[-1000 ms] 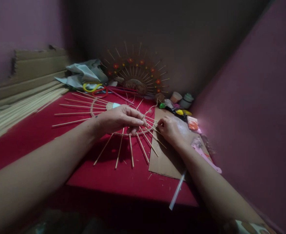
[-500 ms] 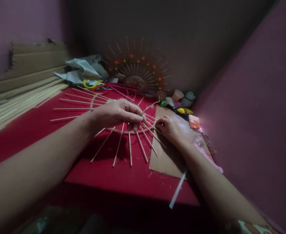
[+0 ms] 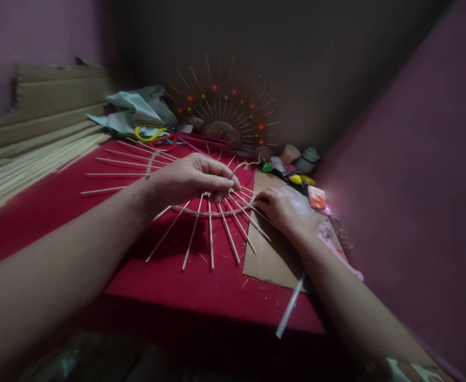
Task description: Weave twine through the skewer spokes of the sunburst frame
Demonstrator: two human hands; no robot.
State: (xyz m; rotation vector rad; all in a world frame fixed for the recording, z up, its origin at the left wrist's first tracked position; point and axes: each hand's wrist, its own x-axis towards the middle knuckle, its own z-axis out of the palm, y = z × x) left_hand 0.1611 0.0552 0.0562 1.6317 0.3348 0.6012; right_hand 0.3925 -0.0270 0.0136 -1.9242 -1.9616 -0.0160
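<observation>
A round frame of thin wooden sticks (image 3: 190, 237) spreads out like wheel spokes over the red table, with a ring of twine (image 3: 217, 214) woven round it. Above its middle, my left hand (image 3: 204, 180) is closed in a pinch on a strand of jute twine (image 3: 245, 165) that runs back toward a ball of twine (image 3: 263, 154). At the frame's right side, the fingers of my right hand (image 3: 276, 208) are closed on the frame's edge, where a stick meets the twine ring. My left hand covers the hub and several sticks.
Loose sticks (image 3: 37, 162) lie in a bundle at left, beside cardboard (image 3: 61, 87). Scissors (image 3: 150, 133) and grey cloth (image 3: 137, 109) lie behind. A flower-decorated stick piece (image 3: 225, 98) leans at the back. Under my right hand is a cardboard sheet (image 3: 258, 260); a glue stick (image 3: 290, 307) overhangs the front edge.
My left hand has shifted slightly up and right, and the twine behind it now hangs slacker and curved. My right hand keeps its place at the frame's edge.
</observation>
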